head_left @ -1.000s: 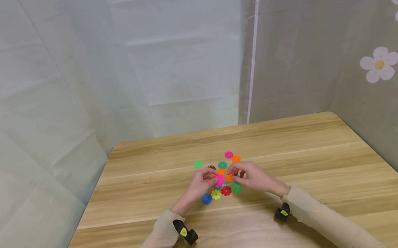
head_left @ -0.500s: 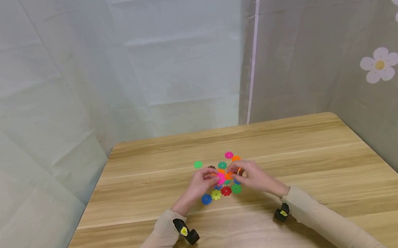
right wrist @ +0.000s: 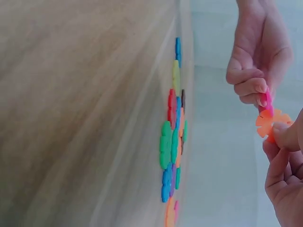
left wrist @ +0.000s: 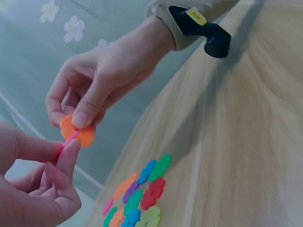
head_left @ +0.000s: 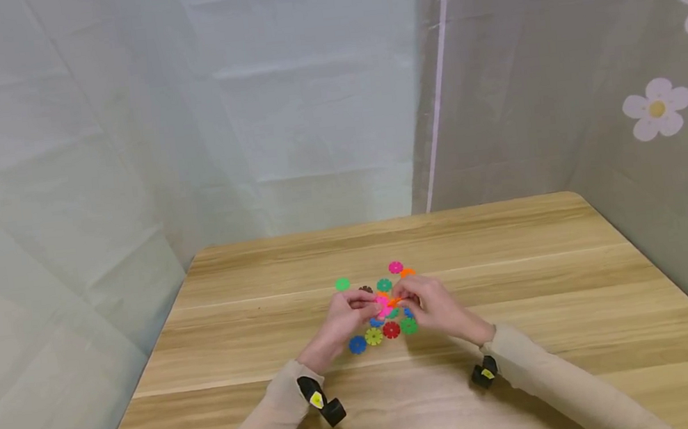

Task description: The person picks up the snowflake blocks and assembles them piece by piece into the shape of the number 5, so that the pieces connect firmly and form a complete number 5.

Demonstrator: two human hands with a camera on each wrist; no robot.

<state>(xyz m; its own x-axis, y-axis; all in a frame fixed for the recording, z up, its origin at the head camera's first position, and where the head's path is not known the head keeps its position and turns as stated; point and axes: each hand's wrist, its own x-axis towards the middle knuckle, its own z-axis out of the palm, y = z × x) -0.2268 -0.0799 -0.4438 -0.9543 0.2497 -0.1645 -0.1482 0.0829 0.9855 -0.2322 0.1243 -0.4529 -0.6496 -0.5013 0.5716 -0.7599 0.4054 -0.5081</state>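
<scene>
My left hand [head_left: 345,319] pinches a pink notched plastic disc [head_left: 384,307] between thumb and fingers. Facing it, my right hand [head_left: 437,305] pinches an orange notched disc [left wrist: 85,137] by its outer part. Both discs are up above the table, and their rims meet at a notch, the pink one crosswise to the orange one. In the right wrist view the pink disc [right wrist: 268,101] appears edge-on while the orange disc [right wrist: 265,122] shows its flat face. My fingertips cover part of each.
Under and around my hands, several loose notched discs lie on the wooden table [head_left: 231,275], among them a red disc [head_left: 391,330], a yellow-green disc [head_left: 374,336] and a blue disc [head_left: 358,344]. Farther back are a light green disc [head_left: 342,284] and another pink disc [head_left: 396,267].
My right hand has shifted slightly left, bringing the orange disc up against the pink one. The orange disc has turned from flat to nearly edge-on in the head view. Loose discs stay put.
</scene>
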